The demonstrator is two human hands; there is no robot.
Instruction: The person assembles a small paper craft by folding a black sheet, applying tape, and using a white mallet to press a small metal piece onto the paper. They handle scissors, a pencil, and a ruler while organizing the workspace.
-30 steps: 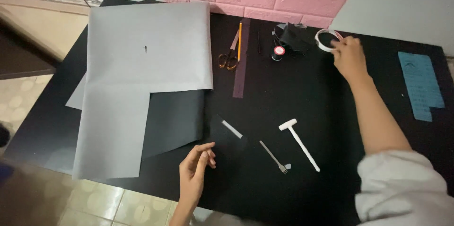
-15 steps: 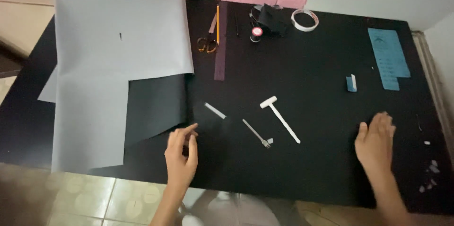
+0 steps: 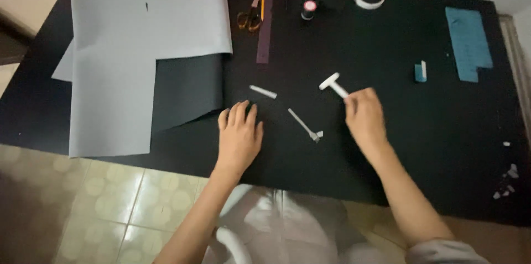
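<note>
Black table (image 3: 387, 148) carries a big grey paper sheet (image 3: 138, 48) at my left. My left hand (image 3: 239, 134) lies flat, fingers spread, holding nothing. My right hand (image 3: 364, 117) pinches the white T-shaped paper piece (image 3: 333, 84) at centre, near a thin white strip (image 3: 303, 124).

We see a white T-shaped piece (image 3: 333, 84) lying flat on the black table (image 3: 387, 148), its crossbar pointing up-left and its stem running down-right under our right hand (image 3: 363, 117). Left of it lie a thin white strip (image 3: 303, 124), set diagonally, and a short white stick (image 3: 263, 92).
</note>
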